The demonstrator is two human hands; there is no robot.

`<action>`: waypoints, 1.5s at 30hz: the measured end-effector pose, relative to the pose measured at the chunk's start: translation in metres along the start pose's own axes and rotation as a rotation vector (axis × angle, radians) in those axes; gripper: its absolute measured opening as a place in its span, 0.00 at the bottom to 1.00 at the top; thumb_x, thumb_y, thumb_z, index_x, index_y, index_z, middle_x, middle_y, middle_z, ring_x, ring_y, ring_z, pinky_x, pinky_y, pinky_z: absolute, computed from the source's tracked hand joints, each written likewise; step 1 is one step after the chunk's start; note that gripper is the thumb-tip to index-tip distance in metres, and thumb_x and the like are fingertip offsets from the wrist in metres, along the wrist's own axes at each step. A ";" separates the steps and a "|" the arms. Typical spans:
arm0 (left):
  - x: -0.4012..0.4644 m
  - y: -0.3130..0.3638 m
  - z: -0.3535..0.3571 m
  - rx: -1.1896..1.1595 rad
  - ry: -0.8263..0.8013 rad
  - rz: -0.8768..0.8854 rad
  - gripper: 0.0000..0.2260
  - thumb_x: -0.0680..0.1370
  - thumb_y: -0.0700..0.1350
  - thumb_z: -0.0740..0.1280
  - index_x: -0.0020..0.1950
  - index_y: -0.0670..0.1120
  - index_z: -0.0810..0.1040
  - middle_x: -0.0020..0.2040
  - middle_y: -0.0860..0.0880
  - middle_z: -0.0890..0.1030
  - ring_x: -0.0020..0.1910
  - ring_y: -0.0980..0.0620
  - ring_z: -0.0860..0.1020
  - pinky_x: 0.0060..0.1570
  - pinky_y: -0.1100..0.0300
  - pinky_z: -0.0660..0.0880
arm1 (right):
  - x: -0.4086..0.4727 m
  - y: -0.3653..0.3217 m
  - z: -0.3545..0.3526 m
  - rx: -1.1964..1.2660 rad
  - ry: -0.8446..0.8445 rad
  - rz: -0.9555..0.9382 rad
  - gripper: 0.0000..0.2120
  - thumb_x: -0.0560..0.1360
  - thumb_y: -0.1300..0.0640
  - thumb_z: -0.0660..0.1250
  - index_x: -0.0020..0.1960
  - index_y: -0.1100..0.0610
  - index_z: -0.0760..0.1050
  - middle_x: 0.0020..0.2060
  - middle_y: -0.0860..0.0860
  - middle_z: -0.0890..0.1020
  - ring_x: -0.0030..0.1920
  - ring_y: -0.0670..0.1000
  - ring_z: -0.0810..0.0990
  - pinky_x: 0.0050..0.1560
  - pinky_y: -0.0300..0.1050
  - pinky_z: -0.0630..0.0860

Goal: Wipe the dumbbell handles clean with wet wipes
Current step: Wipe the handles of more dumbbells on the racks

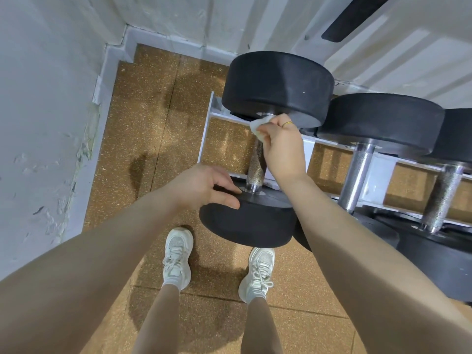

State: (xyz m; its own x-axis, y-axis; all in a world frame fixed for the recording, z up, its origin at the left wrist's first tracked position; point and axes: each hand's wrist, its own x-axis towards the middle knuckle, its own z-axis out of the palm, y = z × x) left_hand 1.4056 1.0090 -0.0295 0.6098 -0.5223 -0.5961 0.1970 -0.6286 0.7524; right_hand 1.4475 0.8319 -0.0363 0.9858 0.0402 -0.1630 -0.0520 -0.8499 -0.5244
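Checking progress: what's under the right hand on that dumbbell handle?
The right hand presses a white wet wipe round the handle; the handle's upper part is covered, so unseen.

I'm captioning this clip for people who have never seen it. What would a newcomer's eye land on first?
First the big black dumbbell lying on the white rack at centre. The right hand wraps a white wet wipe round the far end of its knurled handle, while the left hand rests on its near weight head. Next come two more dumbbells to the right, and white sneakers on the speckled brown floor below.
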 end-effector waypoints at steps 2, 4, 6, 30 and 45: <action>-0.001 0.002 -0.001 0.004 -0.012 0.001 0.21 0.64 0.57 0.71 0.54 0.50 0.82 0.51 0.55 0.78 0.54 0.54 0.75 0.61 0.53 0.70 | -0.007 0.007 0.002 -0.065 -0.129 -0.065 0.13 0.76 0.66 0.58 0.55 0.62 0.78 0.52 0.61 0.75 0.52 0.59 0.72 0.49 0.43 0.65; -0.002 0.001 0.000 0.019 -0.006 0.024 0.20 0.65 0.55 0.72 0.54 0.48 0.82 0.51 0.53 0.79 0.54 0.53 0.76 0.61 0.51 0.70 | -0.026 0.012 0.000 -0.111 -0.327 -0.133 0.13 0.76 0.66 0.57 0.55 0.62 0.78 0.53 0.60 0.75 0.53 0.58 0.73 0.50 0.44 0.67; -0.003 0.000 0.000 0.028 0.006 0.032 0.17 0.67 0.51 0.73 0.54 0.48 0.82 0.50 0.53 0.79 0.53 0.52 0.76 0.60 0.51 0.70 | -0.038 0.018 -0.001 -0.115 -0.534 -0.156 0.13 0.75 0.69 0.58 0.55 0.64 0.79 0.54 0.59 0.75 0.54 0.57 0.74 0.54 0.45 0.70; -0.001 -0.002 -0.001 0.011 -0.009 0.039 0.20 0.64 0.56 0.71 0.53 0.49 0.83 0.47 0.58 0.77 0.51 0.56 0.75 0.58 0.59 0.69 | 0.000 0.000 -0.030 -0.117 -0.448 -0.321 0.07 0.75 0.59 0.59 0.43 0.60 0.75 0.45 0.44 0.75 0.52 0.40 0.71 0.58 0.34 0.65; -0.002 -0.002 -0.002 0.075 -0.013 0.055 0.17 0.68 0.51 0.72 0.56 0.49 0.81 0.55 0.54 0.79 0.56 0.55 0.75 0.61 0.57 0.69 | -0.038 0.036 -0.032 0.166 -0.052 0.191 0.12 0.78 0.64 0.54 0.50 0.59 0.77 0.42 0.55 0.80 0.42 0.56 0.78 0.44 0.46 0.73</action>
State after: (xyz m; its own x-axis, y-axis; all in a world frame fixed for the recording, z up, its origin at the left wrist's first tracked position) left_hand 1.4052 1.0119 -0.0290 0.6080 -0.5646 -0.5582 0.1047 -0.6399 0.7613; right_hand 1.4131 0.7830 -0.0223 0.9463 -0.0824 -0.3125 -0.2663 -0.7466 -0.6097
